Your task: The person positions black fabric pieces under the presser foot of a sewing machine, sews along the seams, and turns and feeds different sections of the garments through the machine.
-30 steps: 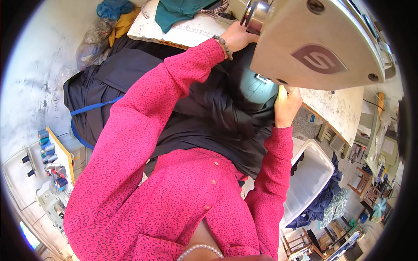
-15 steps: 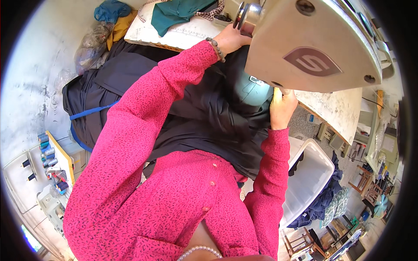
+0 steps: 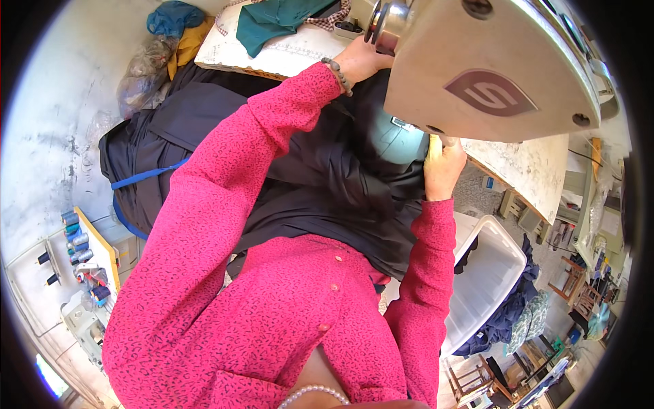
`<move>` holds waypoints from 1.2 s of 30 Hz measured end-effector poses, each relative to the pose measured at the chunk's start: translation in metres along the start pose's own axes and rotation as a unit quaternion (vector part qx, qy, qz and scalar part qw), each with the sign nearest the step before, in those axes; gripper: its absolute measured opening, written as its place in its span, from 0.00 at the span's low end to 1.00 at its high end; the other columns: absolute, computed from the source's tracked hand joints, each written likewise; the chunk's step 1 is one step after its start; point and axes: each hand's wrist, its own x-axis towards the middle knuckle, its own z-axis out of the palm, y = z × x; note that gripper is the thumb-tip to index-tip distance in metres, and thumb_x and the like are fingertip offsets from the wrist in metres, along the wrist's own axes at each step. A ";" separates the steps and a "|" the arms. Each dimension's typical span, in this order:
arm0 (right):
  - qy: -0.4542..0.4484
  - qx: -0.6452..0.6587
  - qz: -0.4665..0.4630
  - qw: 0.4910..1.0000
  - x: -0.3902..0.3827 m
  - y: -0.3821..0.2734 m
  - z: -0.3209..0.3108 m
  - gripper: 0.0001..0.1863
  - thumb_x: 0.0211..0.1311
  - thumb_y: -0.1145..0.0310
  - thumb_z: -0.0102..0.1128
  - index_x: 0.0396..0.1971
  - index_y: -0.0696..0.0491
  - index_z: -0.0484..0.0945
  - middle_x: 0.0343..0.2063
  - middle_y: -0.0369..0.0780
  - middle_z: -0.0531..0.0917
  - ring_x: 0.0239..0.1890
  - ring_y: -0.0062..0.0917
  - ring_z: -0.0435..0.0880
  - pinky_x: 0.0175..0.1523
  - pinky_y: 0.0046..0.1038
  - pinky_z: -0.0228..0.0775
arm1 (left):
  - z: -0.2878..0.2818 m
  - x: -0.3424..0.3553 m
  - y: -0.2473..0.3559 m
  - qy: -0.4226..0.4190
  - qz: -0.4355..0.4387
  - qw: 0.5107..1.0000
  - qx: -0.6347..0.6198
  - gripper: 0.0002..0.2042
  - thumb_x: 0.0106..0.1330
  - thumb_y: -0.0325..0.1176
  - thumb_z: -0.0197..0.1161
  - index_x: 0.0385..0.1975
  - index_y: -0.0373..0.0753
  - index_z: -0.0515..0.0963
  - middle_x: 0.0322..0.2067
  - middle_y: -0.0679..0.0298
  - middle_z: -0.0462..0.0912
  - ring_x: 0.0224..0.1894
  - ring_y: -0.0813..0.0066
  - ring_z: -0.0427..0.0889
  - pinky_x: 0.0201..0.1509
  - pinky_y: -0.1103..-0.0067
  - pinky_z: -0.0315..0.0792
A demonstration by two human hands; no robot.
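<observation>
Between the fingers of left hand (image 3: 363, 60) and right hand (image 3: 444, 167), cloth (image 3: 334, 160) is seemingly being guided for sewing beneath machine (image 3: 429, 75); feeding it calls for even tension. Whether fingers pinch, I cannot tell.

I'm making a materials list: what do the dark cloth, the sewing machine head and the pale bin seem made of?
Dark cloth: smooth fabric, faint sheen, soft folds; fibre unclear.
Sewing machine head: probably painted metal, smooth beige, from its even, rigid surface.
Pale bin: likely plastic, smooth whitish, from its thin moulded rim.
</observation>
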 end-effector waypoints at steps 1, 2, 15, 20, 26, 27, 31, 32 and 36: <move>0.000 0.000 -0.002 1.000 0.000 0.001 0.000 0.10 0.57 0.76 0.55 0.39 0.57 0.79 0.31 0.49 0.82 0.35 0.38 0.83 0.41 0.29 0.70 | 0.000 0.000 0.000 -0.002 0.001 1.000 0.000 0.15 0.55 0.28 0.63 0.43 0.31 0.79 0.38 0.60 0.84 0.40 0.75 0.81 0.47 0.79 0.73; 0.000 -0.001 -0.004 1.000 0.000 0.002 0.000 0.10 0.57 0.76 0.55 0.39 0.57 0.79 0.31 0.49 0.82 0.35 0.37 0.83 0.41 0.29 0.70 | 0.000 0.000 0.000 -0.003 0.000 1.000 -0.001 0.15 0.55 0.28 0.63 0.43 0.31 0.79 0.38 0.60 0.84 0.40 0.76 0.81 0.47 0.79 0.73; -0.005 0.009 -0.001 1.000 0.001 0.000 0.000 0.09 0.58 0.76 0.55 0.39 0.58 0.79 0.34 0.47 0.83 0.38 0.34 0.83 0.44 0.28 0.70 | -0.001 -0.001 0.001 -0.010 -0.002 1.000 -0.001 0.15 0.56 0.29 0.63 0.43 0.31 0.78 0.39 0.61 0.83 0.40 0.76 0.80 0.47 0.79 0.72; 0.002 0.047 -0.056 0.997 0.002 0.000 0.000 0.12 0.59 0.74 0.55 0.43 0.57 0.75 0.32 0.49 0.83 0.35 0.34 0.85 0.40 0.28 0.71 | -0.003 -0.006 0.002 -0.012 -0.007 1.000 -0.006 0.15 0.57 0.29 0.63 0.44 0.31 0.78 0.40 0.62 0.83 0.41 0.76 0.80 0.48 0.79 0.72; -0.034 0.063 0.000 0.997 -0.002 0.007 -0.012 0.05 0.60 0.73 0.56 0.31 0.60 0.73 0.22 0.43 0.78 0.27 0.21 0.80 0.35 0.22 0.69 | 0.000 -0.053 0.046 0.053 -0.159 0.972 -0.165 0.19 0.60 0.34 0.65 0.49 0.32 0.75 0.41 0.64 0.82 0.42 0.77 0.79 0.49 0.78 0.72; -0.038 0.066 0.000 0.997 -0.007 -0.001 -0.020 0.05 0.60 0.73 0.56 0.31 0.60 0.73 0.22 0.43 0.78 0.27 0.21 0.80 0.35 0.22 0.69 | -0.012 -0.068 0.041 0.003 -0.162 0.972 -0.169 0.20 0.60 0.34 0.65 0.50 0.32 0.74 0.43 0.64 0.81 0.43 0.77 0.79 0.51 0.78 0.72; -0.143 0.163 0.148 0.965 -0.057 -0.032 -0.062 0.10 0.56 0.75 0.62 0.36 0.58 0.71 0.28 0.39 0.80 0.30 0.22 0.79 0.38 0.24 0.70 | -0.028 -0.162 0.026 -0.135 -0.236 0.960 -0.072 0.23 0.62 0.38 0.64 0.54 0.32 0.71 0.49 0.65 0.78 0.48 0.78 0.75 0.55 0.78 0.68; -0.106 0.079 0.017 0.991 -0.067 -0.042 -0.068 0.15 0.52 0.76 0.64 0.38 0.58 0.70 0.34 0.41 0.80 0.37 0.27 0.79 0.42 0.27 0.70 | -0.028 -0.193 0.012 -0.150 -0.243 0.956 0.062 0.23 0.61 0.42 0.65 0.49 0.30 0.74 0.43 0.60 0.81 0.44 0.77 0.77 0.51 0.77 0.71; -0.183 -0.016 -0.209 0.961 -0.097 -0.073 -0.077 0.30 0.39 0.65 0.75 0.44 0.56 0.70 0.51 0.43 0.74 0.54 0.37 0.72 0.57 0.38 0.61 | 0.021 -0.256 0.034 -0.236 -0.144 0.926 0.259 0.26 0.55 0.52 0.66 0.37 0.32 0.75 0.29 0.45 0.79 0.35 0.46 0.79 0.37 0.67 0.73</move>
